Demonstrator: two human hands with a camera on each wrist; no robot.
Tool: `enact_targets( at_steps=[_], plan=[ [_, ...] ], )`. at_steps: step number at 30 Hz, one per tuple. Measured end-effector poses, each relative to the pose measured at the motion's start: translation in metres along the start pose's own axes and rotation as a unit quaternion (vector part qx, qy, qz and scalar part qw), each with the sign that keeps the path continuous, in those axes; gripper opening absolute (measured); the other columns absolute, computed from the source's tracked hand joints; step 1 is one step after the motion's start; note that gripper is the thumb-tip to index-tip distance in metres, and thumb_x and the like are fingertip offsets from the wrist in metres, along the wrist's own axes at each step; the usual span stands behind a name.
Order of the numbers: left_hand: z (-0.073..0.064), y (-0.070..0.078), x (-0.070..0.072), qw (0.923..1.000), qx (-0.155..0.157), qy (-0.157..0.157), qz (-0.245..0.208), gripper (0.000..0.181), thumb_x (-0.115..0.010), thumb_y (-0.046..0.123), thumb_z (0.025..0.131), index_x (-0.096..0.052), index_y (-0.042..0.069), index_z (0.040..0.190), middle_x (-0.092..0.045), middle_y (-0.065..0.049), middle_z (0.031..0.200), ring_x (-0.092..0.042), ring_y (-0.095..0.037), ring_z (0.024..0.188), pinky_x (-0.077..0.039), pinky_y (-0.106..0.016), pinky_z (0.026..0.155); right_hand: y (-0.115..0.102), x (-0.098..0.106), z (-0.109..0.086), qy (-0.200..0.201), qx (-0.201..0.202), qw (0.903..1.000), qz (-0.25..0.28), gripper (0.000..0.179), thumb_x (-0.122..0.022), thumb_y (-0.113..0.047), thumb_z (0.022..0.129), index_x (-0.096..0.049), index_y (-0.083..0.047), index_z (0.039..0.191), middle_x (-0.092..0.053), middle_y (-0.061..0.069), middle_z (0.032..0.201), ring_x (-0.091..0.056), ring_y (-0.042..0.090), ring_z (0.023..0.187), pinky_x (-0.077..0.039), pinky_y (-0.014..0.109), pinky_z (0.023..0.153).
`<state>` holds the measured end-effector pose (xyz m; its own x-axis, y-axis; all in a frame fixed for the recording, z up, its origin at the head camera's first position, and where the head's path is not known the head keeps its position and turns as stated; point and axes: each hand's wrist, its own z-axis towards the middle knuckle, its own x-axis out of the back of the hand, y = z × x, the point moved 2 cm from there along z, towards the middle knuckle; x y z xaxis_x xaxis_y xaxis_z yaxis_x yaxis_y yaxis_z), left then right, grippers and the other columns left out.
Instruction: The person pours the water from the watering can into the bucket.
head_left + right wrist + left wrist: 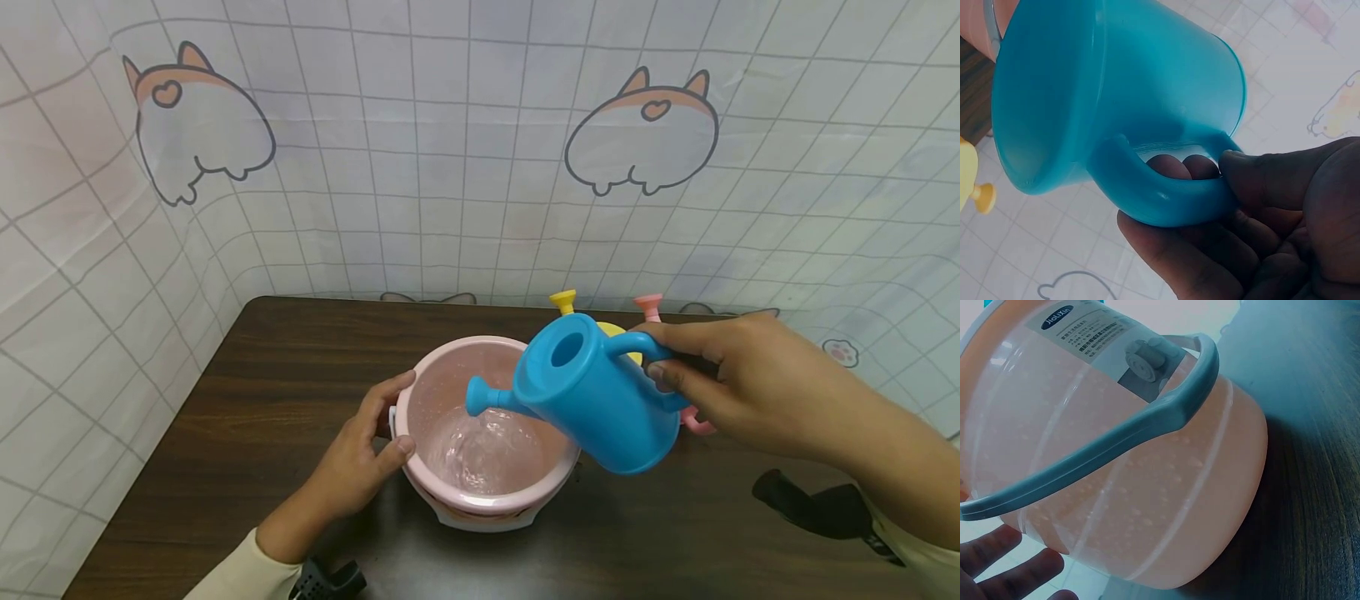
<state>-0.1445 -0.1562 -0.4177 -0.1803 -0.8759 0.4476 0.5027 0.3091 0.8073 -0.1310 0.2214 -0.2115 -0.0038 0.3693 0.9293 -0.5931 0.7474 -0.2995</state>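
Note:
A blue watering can (600,400) is tilted over the pink bucket (487,504), its spout head above the opening. My right hand (750,387) grips the can's handle; in the right wrist view fingers and thumb curl round that handle (1166,200). Water (483,450) lies in the bucket, its surface rippled. My left hand (360,454) holds the bucket's left rim, thumb at the edge. In the left wrist view, fingertips show beside the bucket's wall (1141,506), below its grey carrying handle (1129,434).
Behind the blue can stand a yellow watering can (564,302) and a pink one (649,307), both mostly hidden. Everything stands on a dark wooden table (247,433). A white grid-patterned cloth (420,167) with cartoon animals hangs behind the table.

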Motion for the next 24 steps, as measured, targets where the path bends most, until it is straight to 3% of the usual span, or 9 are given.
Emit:
enact_targets(
  at_steps=[16, 24],
  plan=[
    [-0.0001, 0.0014, -0.0009, 1.0000, 0.004, 0.004, 0.002, 0.065, -0.060, 0.031, 0.098, -0.033, 0.023, 0.158, -0.062, -0.010, 0.122, -0.064, -0.016, 0.091, -0.053, -0.039, 0.081, -0.0018, 0.0005, 0.0005, 0.000, 0.006, 0.9999, -0.013, 0.044, -0.075, -0.008, 0.093, -0.064, 0.006, 0.134, -0.069, 0.000, 0.091, -0.048, -0.005, 0.051, -0.045, 0.023, 0.048],
    [-0.0002, 0.0009, -0.0020, 1.0000, -0.001, 0.005, 0.002, 0.065, -0.060, 0.031, 0.099, -0.033, 0.023, 0.158, -0.062, -0.010, 0.122, -0.064, -0.016, 0.091, -0.052, -0.039, 0.081, -0.0020, 0.0003, -0.0002, -0.005, -0.001, 0.9999, -0.015, 0.044, -0.075, -0.010, 0.094, -0.064, 0.002, 0.135, -0.060, -0.008, 0.078, -0.047, -0.004, 0.050, -0.044, 0.024, 0.048]
  ],
)
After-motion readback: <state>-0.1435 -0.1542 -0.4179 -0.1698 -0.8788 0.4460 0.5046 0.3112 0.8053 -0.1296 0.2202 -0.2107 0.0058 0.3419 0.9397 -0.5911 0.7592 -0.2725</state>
